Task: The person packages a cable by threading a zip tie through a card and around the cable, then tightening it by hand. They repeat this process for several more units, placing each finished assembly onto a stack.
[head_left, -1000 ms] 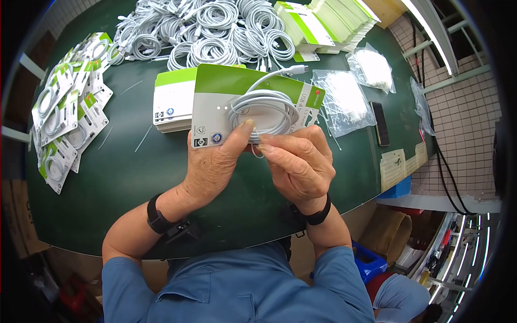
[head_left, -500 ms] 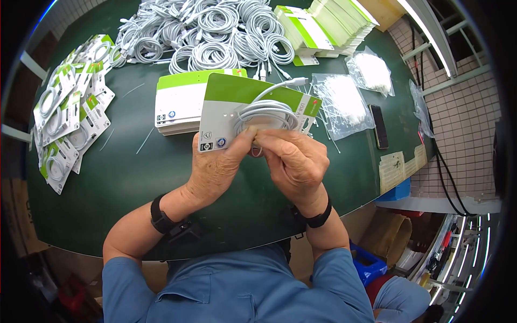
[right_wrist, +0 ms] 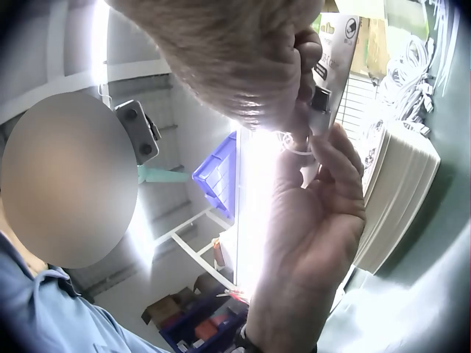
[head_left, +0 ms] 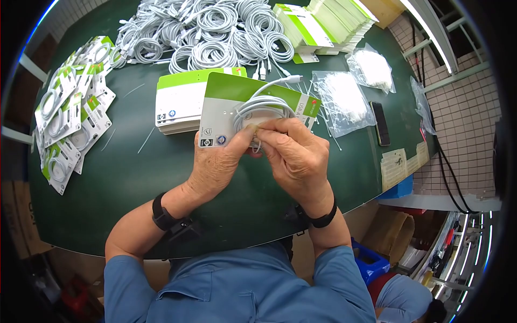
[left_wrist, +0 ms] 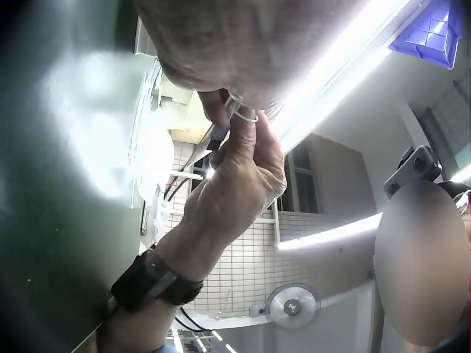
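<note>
The left hand [head_left: 218, 161] grips the lower edge of a green and white card [head_left: 218, 113], its thumb pressing on a coiled grey-white cable [head_left: 264, 107] that lies against the card's front. With thumb and index finger the right hand [head_left: 301, 156] pinches a thin white tie at the coil's lower side, touching the left thumb. A small loop of the tie [head_left: 257, 146] hangs below the fingertips. In the right wrist view the tie loop [right_wrist: 296, 149] shows between the two hands, and a dark cable plug [right_wrist: 321, 101] shows beside the card. The card hides most left fingers.
Stacked cards [head_left: 177, 102] lie behind the held card, under a heap of coiled cables [head_left: 215, 32]. Carded cables [head_left: 67, 113] are piled at the left. More cards [head_left: 339, 27], bags of white ties [head_left: 342, 102] and a phone [head_left: 380, 124] lie at the right.
Since a second ago the card and both hands have shifted slightly right and the card's left part sits lower. The right fingers have drawn in against the left thumb, still on the tie.
</note>
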Demonstrator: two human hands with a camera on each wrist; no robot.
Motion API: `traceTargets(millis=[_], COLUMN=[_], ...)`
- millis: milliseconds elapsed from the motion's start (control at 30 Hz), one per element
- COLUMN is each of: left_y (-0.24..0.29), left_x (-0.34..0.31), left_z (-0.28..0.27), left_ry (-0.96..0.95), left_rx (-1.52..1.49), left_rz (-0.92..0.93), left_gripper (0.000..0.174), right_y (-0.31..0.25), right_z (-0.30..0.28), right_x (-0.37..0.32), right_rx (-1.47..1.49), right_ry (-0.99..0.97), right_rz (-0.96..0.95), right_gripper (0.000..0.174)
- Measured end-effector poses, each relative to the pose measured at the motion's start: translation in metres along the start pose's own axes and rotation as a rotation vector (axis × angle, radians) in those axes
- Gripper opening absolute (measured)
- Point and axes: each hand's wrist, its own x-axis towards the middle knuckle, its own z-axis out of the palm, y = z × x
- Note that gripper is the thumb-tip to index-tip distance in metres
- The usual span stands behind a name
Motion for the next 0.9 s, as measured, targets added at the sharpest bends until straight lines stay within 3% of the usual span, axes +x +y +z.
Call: traceTargets(millis=[167,233,300,367,400,500,533,633,900], left_y=[0.001,0.004,0.008,0.012,0.014,0.014,0.015,0.015,0.009], left_x=[0.004,0.004,0.003,0.001,0.0,-0.008,-0.01,-0.015,-0.016], left_z=[-0.003,-0.001,-0.001,-0.001,-0.001,-0.004,-0.004,-0.004,-0.006], left_ry=[-0.033,-0.013,-0.038,-0.077,-0.095,-0.26,-0.281,-0.303,-0.293], left_rx=[-0.006,-0.089,-0.084,-0.099,-0.083,-0.03,-0.015,-0.006,0.102], left_rz=[0.014,0.001,0.018,0.054,0.046,0.133,0.119,0.045,0.009], left_gripper=[0.029,0.032,0.034,0.037,0.037,0.037,0.037,0.039,0.045], right_y=[0.01,0.017,0.032,0.037,0.044,0.069,0.068,0.068,0.091], right_z=[-0.002,-0.015,-0.025,-0.031,-0.033,-0.035,-0.03,-0.006,0.01], right_x=[0.004,0.007,-0.002,0.001,0.002,-0.004,-0.014,-0.046,-0.086], right_rx=[0.116,0.069,0.105,0.298,0.296,1.089,1.095,1.277,1.373], right_ry=[0.068,0.212,0.426,0.624,0.648,0.263,0.293,0.04,-0.058], right_rz=[-0.045,-0.21,-0.074,0.307,0.317,0.748,0.752,0.501,0.719], right_gripper=[0.02,0.019,0.018,0.014,0.014,0.016,0.016,0.028,0.044])
